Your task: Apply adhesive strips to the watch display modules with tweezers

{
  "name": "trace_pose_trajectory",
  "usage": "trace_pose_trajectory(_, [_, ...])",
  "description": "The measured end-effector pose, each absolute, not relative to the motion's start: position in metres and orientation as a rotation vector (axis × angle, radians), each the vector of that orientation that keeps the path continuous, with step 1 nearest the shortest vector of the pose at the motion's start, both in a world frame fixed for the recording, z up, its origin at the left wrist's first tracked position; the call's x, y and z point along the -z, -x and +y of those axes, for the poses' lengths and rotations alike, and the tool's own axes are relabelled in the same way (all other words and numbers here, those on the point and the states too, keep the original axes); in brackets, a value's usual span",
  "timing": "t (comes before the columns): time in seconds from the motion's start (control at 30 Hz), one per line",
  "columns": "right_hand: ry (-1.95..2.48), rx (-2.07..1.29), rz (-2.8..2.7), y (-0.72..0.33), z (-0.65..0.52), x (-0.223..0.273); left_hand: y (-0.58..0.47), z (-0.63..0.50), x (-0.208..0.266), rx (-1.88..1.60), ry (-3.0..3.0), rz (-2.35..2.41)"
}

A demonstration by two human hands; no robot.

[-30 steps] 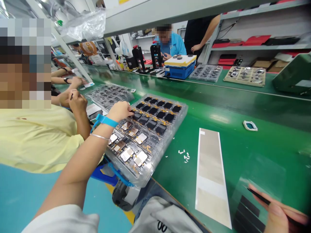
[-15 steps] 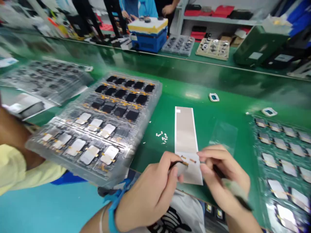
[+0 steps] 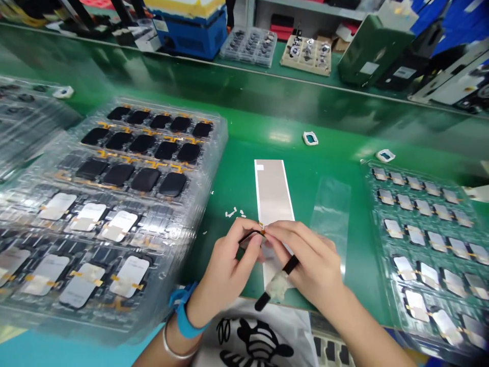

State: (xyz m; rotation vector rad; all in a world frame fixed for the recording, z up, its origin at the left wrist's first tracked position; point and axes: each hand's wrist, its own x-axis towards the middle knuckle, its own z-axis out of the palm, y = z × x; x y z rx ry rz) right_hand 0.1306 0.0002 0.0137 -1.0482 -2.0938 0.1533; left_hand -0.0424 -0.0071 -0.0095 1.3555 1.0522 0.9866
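My left hand (image 3: 229,262) pinches a small display module (image 3: 249,237), dark at its edge and pale on the inner face, between thumb and fingers. A short orange flex cable (image 3: 263,232) sticks out at its right end. There the fingertips of my right hand (image 3: 315,260) meet it, closed together; whatever tiny piece they pinch is hidden. Across the right palm lies a black stick-like tool (image 3: 278,286) with a pale wrapping round its middle. Beneath both hands a long beige sheet with white edges (image 3: 273,188) lies on the green mat, its lower part partly covered.
Stacked clear trays (image 3: 153,204) of display modules stand at left, another module tray (image 3: 416,214) at right. White scraps (image 3: 231,212), a clear plastic bag (image 3: 331,214) and two small white frames (image 3: 310,138) lie on the mat. A shelf behind holds a blue box (image 3: 191,33) and parts trays.
My right hand has moved left to the module's cable end, and the tool in it has swung across the palm. The left hand has lifted the module slightly. The view has shifted.
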Motion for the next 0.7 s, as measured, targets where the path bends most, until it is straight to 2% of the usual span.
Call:
trace_pose_trajectory(0.33, [1.149, -0.103, -2.215, -0.117, 0.005, -0.014, 0.045, -0.007, 0.010, -1.064, -1.475, 1.200])
trace_pose_trajectory(0.53, [1.284, -0.673, -2.012, -0.115, 0.034, -0.024, 0.043, -0.013, 0.011, -1.204, -1.184, 1.125])
trace_pose_trajectory(0.7, [1.374, -1.119, -1.893, -0.110, 0.063, -0.010, 0.043, -0.015, 0.010, -1.265, -1.039, 1.079])
